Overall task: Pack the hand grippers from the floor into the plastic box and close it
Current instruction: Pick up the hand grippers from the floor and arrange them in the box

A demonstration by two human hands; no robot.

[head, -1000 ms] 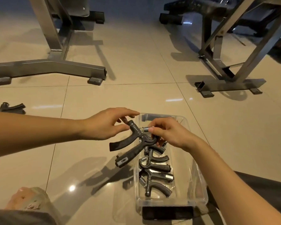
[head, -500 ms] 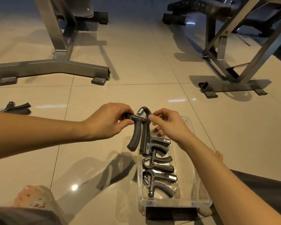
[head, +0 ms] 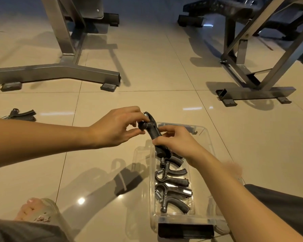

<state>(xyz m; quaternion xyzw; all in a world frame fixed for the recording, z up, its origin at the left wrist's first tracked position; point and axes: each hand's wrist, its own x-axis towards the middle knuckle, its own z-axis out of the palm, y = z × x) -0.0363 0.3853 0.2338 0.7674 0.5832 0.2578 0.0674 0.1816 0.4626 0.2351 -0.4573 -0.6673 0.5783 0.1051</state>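
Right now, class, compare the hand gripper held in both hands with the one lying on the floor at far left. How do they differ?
The held gripper is gripped by the left hand and right hand at the plastic box's far end; the floor gripper lies untouched on the tiles. The held gripper's handles are squeezed together and point down; the floor gripper's are spread and lie flat. Both are dark, the same kind of tool.

The tiled floor (head: 156, 75) bears a plastic box (head: 173, 220) at five o'clock, a hand gripper (head: 21, 114) at nine, a steel frame (head: 59, 74) at eleven and a bench frame (head: 255, 94) at one.
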